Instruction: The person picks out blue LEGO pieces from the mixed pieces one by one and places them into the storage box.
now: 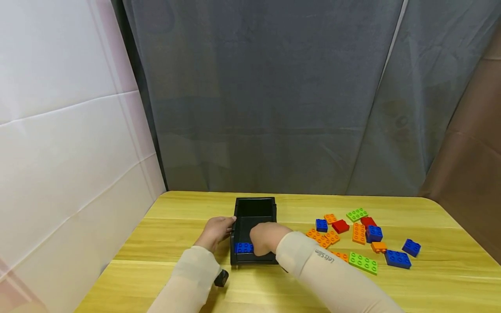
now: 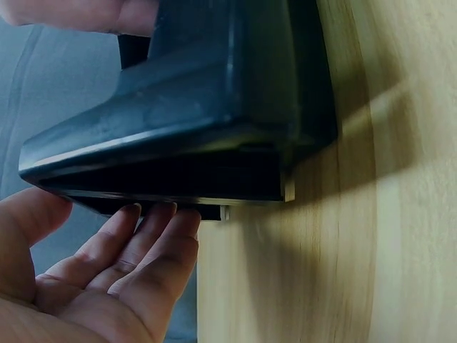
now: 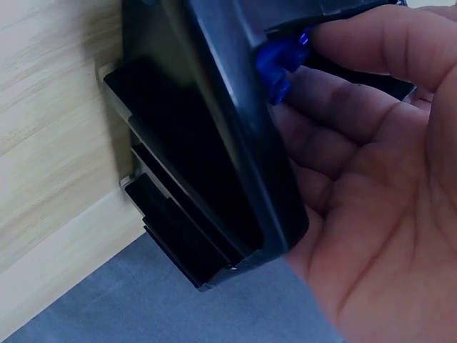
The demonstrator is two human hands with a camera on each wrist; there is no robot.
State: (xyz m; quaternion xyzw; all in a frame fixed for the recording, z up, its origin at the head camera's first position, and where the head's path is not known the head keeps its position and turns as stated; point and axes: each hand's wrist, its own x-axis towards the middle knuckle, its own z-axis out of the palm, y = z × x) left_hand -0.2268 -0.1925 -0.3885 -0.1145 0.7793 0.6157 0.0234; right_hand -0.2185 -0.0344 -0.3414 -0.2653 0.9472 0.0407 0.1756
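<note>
A black open-top bin (image 1: 254,262) stands on the wooden table, in front of the person. My left hand (image 1: 216,231) grips its left side, the thumb at the rim and the fingertips (image 2: 187,218) against the ledge below. My right hand (image 1: 268,238) reaches down into the front part of the bin with fingers curled. In the right wrist view, the thumb and fingers pinch a blue toy brick (image 3: 278,66) just inside the bin wall. Blue studded bricks (image 1: 244,248) show at the bin's front left, partly hidden by the right hand.
To the right of the bin lie several loose toy bricks: orange (image 1: 359,233), green (image 1: 363,262), red (image 1: 340,226) and blue (image 1: 397,258). A grey curtain (image 1: 254,108) hangs behind the table (image 1: 188,204), and a white cloth wall (image 1: 70,130) is on the left.
</note>
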